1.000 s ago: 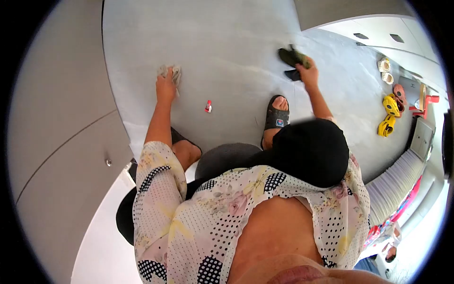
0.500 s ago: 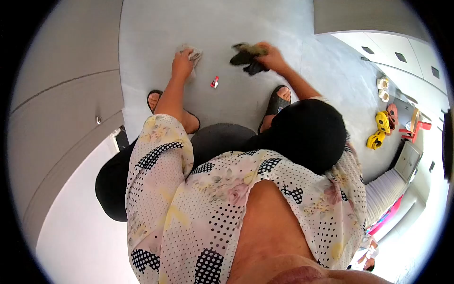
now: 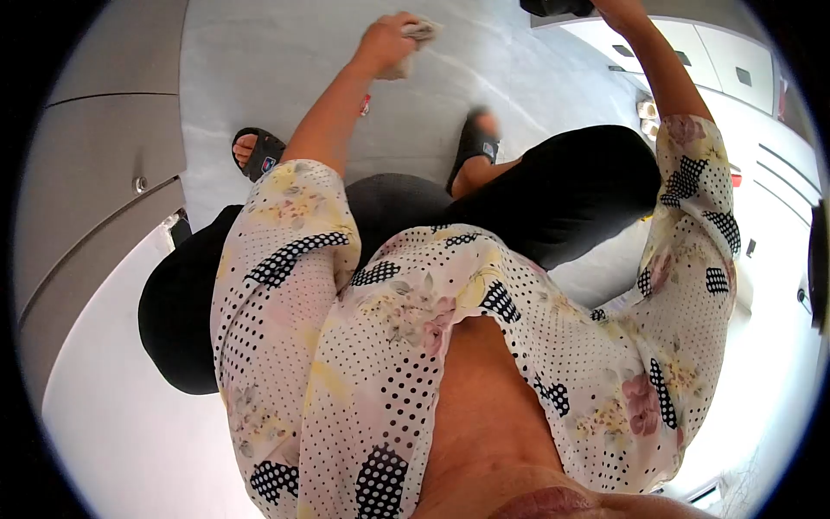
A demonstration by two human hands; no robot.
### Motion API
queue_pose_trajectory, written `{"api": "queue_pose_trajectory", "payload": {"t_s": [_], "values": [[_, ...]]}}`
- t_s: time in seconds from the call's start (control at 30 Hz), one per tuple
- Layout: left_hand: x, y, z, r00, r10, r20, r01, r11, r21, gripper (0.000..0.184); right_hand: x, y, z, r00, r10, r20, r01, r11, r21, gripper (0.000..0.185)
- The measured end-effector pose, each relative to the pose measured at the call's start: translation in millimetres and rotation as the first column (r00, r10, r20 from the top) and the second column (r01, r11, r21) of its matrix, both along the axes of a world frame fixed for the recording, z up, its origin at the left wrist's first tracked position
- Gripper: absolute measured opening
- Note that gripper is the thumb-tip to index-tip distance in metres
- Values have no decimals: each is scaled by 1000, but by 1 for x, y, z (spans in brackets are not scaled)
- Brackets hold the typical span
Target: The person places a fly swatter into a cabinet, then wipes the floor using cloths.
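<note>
My left hand point(image 3: 386, 45) is raised in front of me, fingers closed around a crumpled light beige cloth point(image 3: 421, 35) that hangs below the fingers. At the top edge, my right hand point(image 3: 619, 9) reaches far forward and to the right. It grips a dark shoe point(image 3: 556, 7), mostly cut off by the frame, and the fingers show only in part. On the grey floor, close to my left forearm, lies a small red and white packet point(image 3: 365, 105), partly hidden by that arm.
My feet in black slides point(image 3: 264, 154) rest on the grey floor point(image 3: 285, 60). Grey cabinet doors point(image 3: 104, 138) stand on the left. White drawers point(image 3: 700, 54) line the right side, with pale shoes point(image 3: 648, 119) on the floor near them.
My right hand has moved up and right with the dark shoe, almost leaving the view. My left hand has shifted up and right with the cloth. My view has turned, and my legs have shifted.
</note>
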State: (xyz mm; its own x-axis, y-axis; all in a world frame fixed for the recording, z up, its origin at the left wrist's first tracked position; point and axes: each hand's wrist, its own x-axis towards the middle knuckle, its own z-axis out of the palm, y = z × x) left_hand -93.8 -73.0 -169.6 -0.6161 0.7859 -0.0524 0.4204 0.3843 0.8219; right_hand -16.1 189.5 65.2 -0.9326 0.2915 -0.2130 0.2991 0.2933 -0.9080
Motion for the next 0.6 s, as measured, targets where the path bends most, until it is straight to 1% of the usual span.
{"api": "queue_pose_trajectory", "payload": {"t_s": [0.07,0.1,0.17,0.2,0.23,0.27,0.3,0.33,0.37,0.4,0.43,0.47,0.5,0.53,0.57,0.6], "values": [[22,40,11,977,-207,-45,202,974,-102,40,-2,11,-4,998,7,62,-12,996,86,33],[32,51,18,949,-310,-61,298,942,-154,43,0,7,-6,992,-29,119,18,996,90,33],[36,53,33,896,-443,-24,434,887,-155,45,-12,-21,5,978,-34,206,8,992,126,32],[40,43,43,863,-505,-2,498,852,-161,45,-12,-38,10,985,-19,173,5,997,79,30],[45,31,55,831,-549,96,557,813,-171,46,-11,-50,10,996,32,82,-30,999,-27,29],[52,18,64,788,-584,193,613,770,-174,47,-11,-62,24,990,65,128,-67,998,11,30],[66,4,68,748,-602,280,661,714,-229,47,-10,-71,35,980,95,174,-105,993,48,30],[84,-10,63,703,-609,369,708,651,-274,47,-9,-71,32,985,94,145,-100,995,32,31],[104,-27,41,663,-662,349,744,632,-215,47,-5,-66,18,989,92,117,-95,995,16,32],[124,-32,11,621,-712,328,782,592,-197,48,-6,-54,-2,992,90,88,-90,996,-1,32],[163,-36,-22,554,-733,395,828,533,-173,46,8,-43,-25,988,16,151,-18,1000,11,34],[216,-39,-84,467,-802,373,876,477,-70,41,21,-31,-47,975,-58,213,52,998,30,35],[253,-42,-94,441,-825,352,891,449,-65,37,37,-24,-60,953,-130,274,119,991,56,37],[265,-44,-93,465,-834,298,885,450,-119,34,39,-19,-72,964,-167,205,170,985,5,36],[274,-50,-79,484,-841,243,875,453,-174,31,42,-23,-69,972,-150,181,158,987,-27,33],[276,-57,-66,524,-815,248,850,482,-212,28,45,-30,-64,979,-133,157,144,988,-60,29]]}}
